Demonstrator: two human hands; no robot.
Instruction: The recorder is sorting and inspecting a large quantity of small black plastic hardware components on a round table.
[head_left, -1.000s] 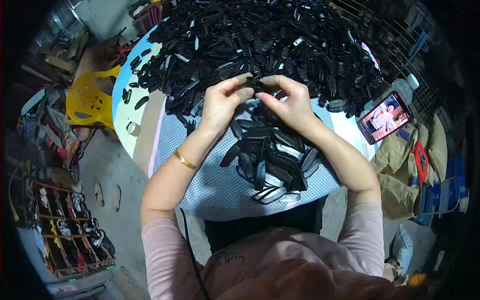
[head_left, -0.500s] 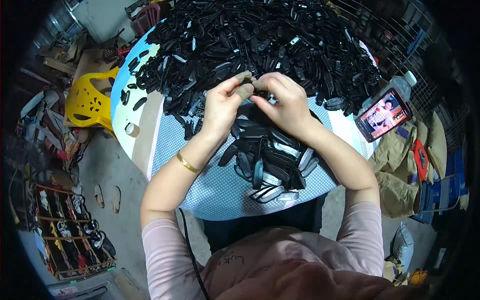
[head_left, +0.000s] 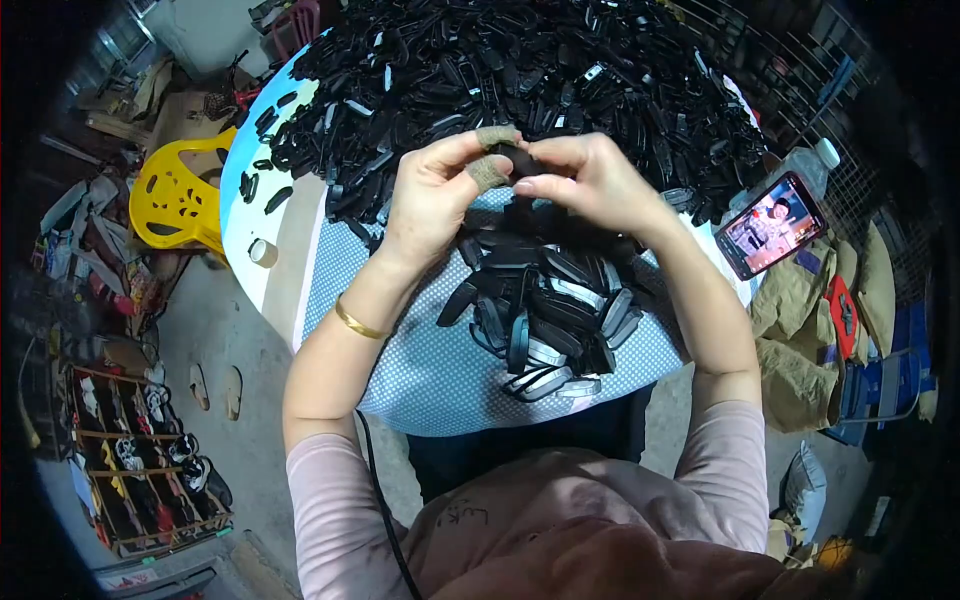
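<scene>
the left hand [head_left: 432, 200] pinches a small black piece [head_left: 516, 158] between thumb and finger, both wrapped in tan tape [head_left: 488, 173]. the right hand [head_left: 605, 185] meets it from the right, its thumb and forefinger curved toward the piece with a gap between their tips; i cannot tell whether they grip it. the piece is held over the middle of the table [head_left: 425, 395], its exact shape hidden by the fingers.

a big heap [head_left: 500, 75] of black parts covers the far side of the table. a smaller pile [head_left: 555, 325], black with some grey, lies on the near side, between the forearms. a gold bangle [head_left: 360, 320] circles the left wrist.

a small cup [head_left: 263, 253] stands at the table's left edge, with a yellow chair [head_left: 178, 197] left of it. at the right edge a lit phone [head_left: 770, 228] leans tilted, just beside a clear bottle [head_left: 806, 168]. brown sacks [head_left: 795, 370] lie farther right; at the near left is a shoe rack [head_left: 140, 460].
</scene>
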